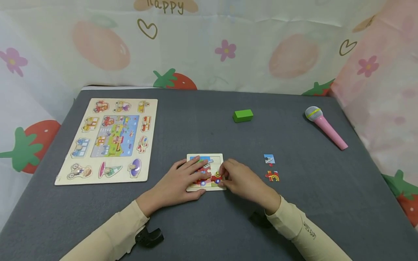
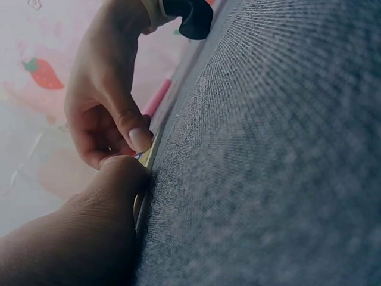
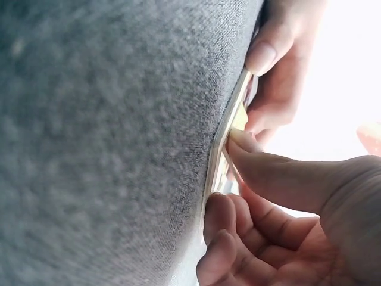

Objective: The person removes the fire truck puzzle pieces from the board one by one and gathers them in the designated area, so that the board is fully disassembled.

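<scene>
In the head view, the left hand (image 1: 186,179) spreads wide over a small puzzle board (image 1: 217,161) on the tabletop (image 1: 202,127), while the right hand (image 1: 240,178) pinches a puzzle piece (image 1: 216,178) in a narrow grip at its right side. The left wrist view shows both hands close together there; the right wrist view shows the piece tilted.

The left hand (image 1: 177,183) hides much of the left side of the small puzzle board (image 1: 213,155), and the right hand (image 1: 243,179) covers part of its right rim. Of the puzzle piece (image 3: 233,167) pinched there, thumb and fingers leave little showing. Both sleeves (image 1: 109,232) run off the near edge; the print (image 1: 309,230) on the right one is too small to read. The far lettering (image 1: 165,6) is cut off on top, and the right wrist view blurs the tabletop (image 3: 101,149)
</scene>
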### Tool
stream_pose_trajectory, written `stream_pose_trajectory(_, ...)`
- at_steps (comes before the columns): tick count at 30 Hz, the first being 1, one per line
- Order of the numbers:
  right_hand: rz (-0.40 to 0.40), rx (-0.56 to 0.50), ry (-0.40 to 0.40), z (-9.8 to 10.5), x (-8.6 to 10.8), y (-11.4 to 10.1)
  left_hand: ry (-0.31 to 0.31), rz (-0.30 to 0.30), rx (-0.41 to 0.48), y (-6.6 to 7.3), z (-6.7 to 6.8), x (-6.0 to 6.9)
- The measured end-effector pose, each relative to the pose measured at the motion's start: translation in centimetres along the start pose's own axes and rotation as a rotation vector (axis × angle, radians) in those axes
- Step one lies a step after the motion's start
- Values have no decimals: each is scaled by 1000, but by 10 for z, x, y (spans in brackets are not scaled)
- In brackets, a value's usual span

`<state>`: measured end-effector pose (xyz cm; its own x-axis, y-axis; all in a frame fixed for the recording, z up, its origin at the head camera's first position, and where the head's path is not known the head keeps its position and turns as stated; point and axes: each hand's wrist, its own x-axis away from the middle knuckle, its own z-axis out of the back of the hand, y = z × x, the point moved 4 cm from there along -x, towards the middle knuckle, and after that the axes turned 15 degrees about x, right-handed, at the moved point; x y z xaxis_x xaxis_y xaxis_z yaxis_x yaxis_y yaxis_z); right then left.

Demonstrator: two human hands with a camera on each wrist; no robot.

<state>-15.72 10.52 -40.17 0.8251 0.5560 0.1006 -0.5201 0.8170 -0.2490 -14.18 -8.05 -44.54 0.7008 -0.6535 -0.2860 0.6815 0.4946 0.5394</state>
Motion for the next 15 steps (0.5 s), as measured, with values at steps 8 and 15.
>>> stream_pose_trajectory(8, 50, -66, 69, 3, 2, 2, 7, -8, 5, -1, 0, 1)
stream_pose_trajectory(15, 22, -239, 47, 19, 17, 27, -12, 11, 23, -3, -2, 0)
